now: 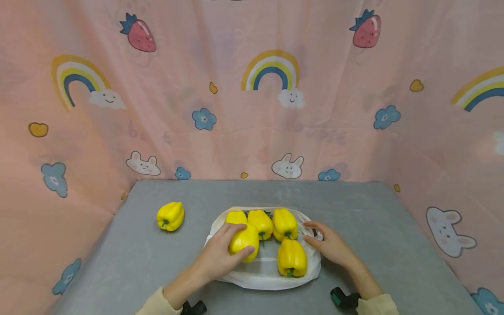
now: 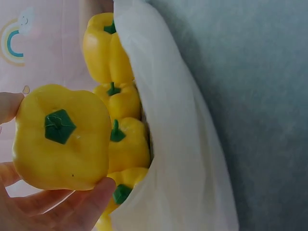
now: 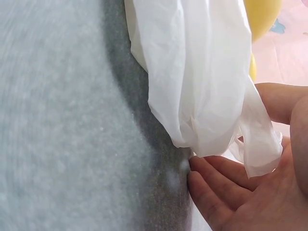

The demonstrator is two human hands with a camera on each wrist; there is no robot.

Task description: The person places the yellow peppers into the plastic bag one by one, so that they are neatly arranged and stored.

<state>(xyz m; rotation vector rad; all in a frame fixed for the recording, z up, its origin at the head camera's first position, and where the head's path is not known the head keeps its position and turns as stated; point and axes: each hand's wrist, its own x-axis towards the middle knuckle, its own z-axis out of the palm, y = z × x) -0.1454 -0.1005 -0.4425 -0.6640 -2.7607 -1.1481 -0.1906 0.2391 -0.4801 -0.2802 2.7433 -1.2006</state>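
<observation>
My left hand [image 1: 222, 250] grips a yellow bell pepper [image 1: 245, 243] over the left side of a white plastic bag [image 1: 260, 282]. The left wrist view shows this pepper [image 2: 62, 139] stem end on, between thumb and fingers. Inside the spread bag sit several more yellow bell peppers, among them one at the front right [image 1: 292, 259] and one at the back [image 1: 285, 224]. At the bag's right edge is my right hand [image 1: 332, 245]. In the right wrist view its fingers [image 3: 216, 185] are fairly straight and touch the bag's loose edge [image 3: 257, 144], with thumb and fingers spread apart.
Another yellow bell pepper [image 1: 170, 216] lies by itself on the grey table [image 1: 149, 267], left of the bag. Black devices are strapped at both wrists, the right one [image 1: 344, 299] with a green patch. A pink patterned curtain [image 1: 252, 131] hangs behind the table and at both sides.
</observation>
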